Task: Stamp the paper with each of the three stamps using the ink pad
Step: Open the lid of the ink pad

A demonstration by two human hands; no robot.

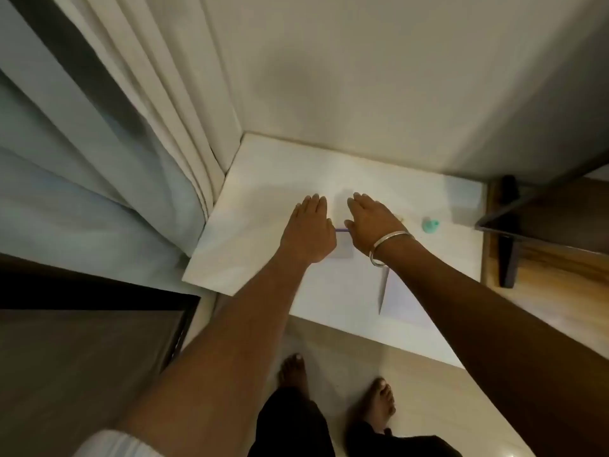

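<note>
both flat, straight-fingered hands, left hand (309, 230) and right hand (372, 221), hold nothing; small teal stamp (431, 224) lies right of them on white table (250, 245).

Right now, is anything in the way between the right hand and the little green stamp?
Nothing visible is. The right hand lies flat on the white table, and the green stamp stands farther right, with only bare tabletop showing between them.
</note>
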